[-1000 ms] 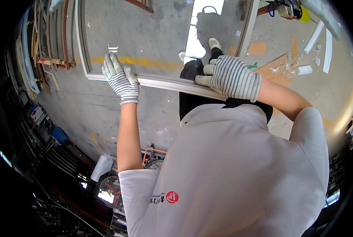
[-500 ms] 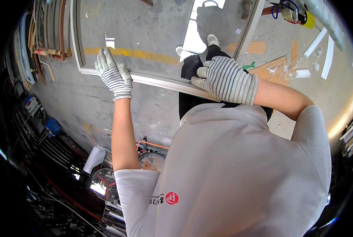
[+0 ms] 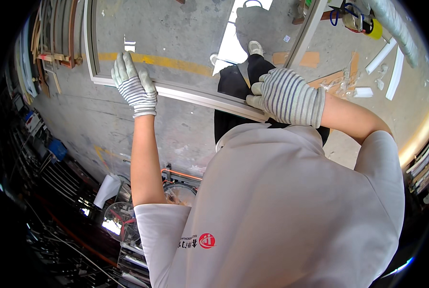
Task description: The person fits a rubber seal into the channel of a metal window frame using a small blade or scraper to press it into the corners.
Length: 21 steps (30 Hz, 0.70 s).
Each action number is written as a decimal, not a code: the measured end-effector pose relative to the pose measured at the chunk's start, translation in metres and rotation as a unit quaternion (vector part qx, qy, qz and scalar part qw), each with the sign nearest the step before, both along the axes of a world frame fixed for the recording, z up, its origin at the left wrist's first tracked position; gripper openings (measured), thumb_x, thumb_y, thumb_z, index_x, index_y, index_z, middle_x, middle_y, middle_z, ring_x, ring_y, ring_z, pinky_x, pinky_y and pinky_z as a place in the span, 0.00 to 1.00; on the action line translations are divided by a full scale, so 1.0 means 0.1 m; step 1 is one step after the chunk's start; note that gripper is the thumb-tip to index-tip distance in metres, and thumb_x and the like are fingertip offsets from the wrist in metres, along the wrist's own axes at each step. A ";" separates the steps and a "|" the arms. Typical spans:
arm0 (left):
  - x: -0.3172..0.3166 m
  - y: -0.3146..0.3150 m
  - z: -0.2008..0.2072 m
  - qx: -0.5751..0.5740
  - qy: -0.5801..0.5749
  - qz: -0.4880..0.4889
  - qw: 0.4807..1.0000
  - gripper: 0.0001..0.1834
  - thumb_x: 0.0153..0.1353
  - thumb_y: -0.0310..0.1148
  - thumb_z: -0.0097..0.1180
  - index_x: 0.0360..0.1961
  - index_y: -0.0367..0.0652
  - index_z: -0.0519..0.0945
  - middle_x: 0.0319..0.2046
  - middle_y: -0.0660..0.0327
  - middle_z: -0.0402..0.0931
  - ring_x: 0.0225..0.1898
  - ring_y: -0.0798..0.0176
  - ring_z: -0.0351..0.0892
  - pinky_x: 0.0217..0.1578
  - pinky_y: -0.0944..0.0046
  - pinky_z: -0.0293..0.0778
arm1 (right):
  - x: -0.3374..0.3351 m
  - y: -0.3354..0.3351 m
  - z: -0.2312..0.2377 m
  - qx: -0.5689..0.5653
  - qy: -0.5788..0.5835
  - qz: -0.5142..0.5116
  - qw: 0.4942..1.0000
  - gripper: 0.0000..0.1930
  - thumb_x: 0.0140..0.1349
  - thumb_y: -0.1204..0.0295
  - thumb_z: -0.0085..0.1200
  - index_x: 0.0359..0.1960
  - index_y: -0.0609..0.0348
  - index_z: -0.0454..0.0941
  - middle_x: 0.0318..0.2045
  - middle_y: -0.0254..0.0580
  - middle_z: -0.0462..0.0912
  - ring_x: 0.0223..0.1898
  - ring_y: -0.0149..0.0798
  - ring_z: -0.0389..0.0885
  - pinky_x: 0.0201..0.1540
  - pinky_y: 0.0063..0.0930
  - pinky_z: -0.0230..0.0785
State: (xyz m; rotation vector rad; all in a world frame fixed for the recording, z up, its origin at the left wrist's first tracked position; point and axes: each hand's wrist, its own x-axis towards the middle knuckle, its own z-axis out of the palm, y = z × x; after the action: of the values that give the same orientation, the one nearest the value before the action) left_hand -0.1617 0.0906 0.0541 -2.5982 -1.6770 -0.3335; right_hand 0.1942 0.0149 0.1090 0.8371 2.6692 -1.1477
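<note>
A large pale metal frame (image 3: 195, 97) with a see-through pane (image 3: 176, 43) lies in front of me, its near bar running just before my waist. My left hand (image 3: 134, 86), in a white glove with dark stripes, rests with fingers stretched flat over the left part of that bar and onto the pane. At the near right corner, my right hand (image 3: 288, 97), gloved the same way, is closed with its fingers curled and its back turned up. Whatever lies under its palm is hidden. My legs and a white shoe (image 3: 255, 48) show beyond the bar.
Long strips and profiles (image 3: 56, 33) stand at the far left. Cardboard pieces (image 3: 310, 59), plastic scraps and white strips (image 3: 381, 59) litter the floor at the right. A wrapped roll (image 3: 394, 31) lies at the top right; a fan (image 3: 122, 222) stands at the lower left.
My right hand has slid a little to the right along the near bar. A green thing beside it is no longer in view. My left hand stays at its place on the frame.
</note>
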 end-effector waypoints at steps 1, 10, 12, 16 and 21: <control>0.00 0.00 0.00 0.000 -0.001 -0.002 1.000 0.33 0.65 0.49 0.33 0.64 0.36 0.63 0.62 0.42 0.61 0.61 0.39 0.61 0.64 0.42 0.50 | 0.01 0.00 -0.01 -0.005 0.004 0.002 1.000 0.15 0.55 0.67 0.52 0.45 0.52 0.80 0.33 0.37 0.78 0.38 0.41 0.79 0.41 0.36 0.72; 0.01 0.00 0.00 0.005 -0.007 -0.010 1.000 0.33 0.64 0.48 0.34 0.64 0.36 0.63 0.62 0.43 0.61 0.62 0.40 0.61 0.64 0.42 0.51 | 0.01 0.33 -0.24 0.044 0.129 -0.070 0.988 0.11 0.53 0.69 0.56 0.39 0.39 0.83 0.35 0.31 0.78 0.42 0.40 0.77 0.44 0.34 0.72; 0.00 0.01 -0.01 0.003 -0.004 -0.006 1.000 0.33 0.64 0.49 0.34 0.64 0.36 0.63 0.62 0.43 0.61 0.62 0.40 0.61 0.64 0.42 0.50 | -0.08 0.38 -0.33 0.060 0.118 -0.046 0.990 0.11 0.54 0.68 0.56 0.40 0.39 0.83 0.36 0.31 0.78 0.43 0.40 0.76 0.44 0.35 0.72; 0.00 0.00 0.00 0.006 -0.008 -0.004 1.000 0.33 0.65 0.49 0.34 0.64 0.37 0.63 0.62 0.44 0.61 0.62 0.40 0.61 0.64 0.42 0.50 | -0.15 0.31 -0.43 0.055 0.072 -0.046 0.995 0.12 0.56 0.62 0.53 0.42 0.36 0.81 0.40 0.30 0.75 0.47 0.40 0.73 0.44 0.36 0.71; -0.01 0.00 -0.02 0.009 -0.010 -0.006 1.000 0.33 0.65 0.50 0.33 0.64 0.38 0.63 0.62 0.44 0.62 0.62 0.40 0.61 0.64 0.42 0.49 | -0.08 0.30 -0.46 0.134 0.099 0.040 0.985 0.12 0.59 0.57 0.51 0.42 0.38 0.81 0.41 0.32 0.73 0.49 0.40 0.71 0.41 0.40 0.69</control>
State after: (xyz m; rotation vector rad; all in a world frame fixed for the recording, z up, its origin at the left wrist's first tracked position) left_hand -0.1628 0.0905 0.0521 -2.6027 -1.6561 -0.3758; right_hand 0.1857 0.0446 0.0632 0.6749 3.0398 -0.9097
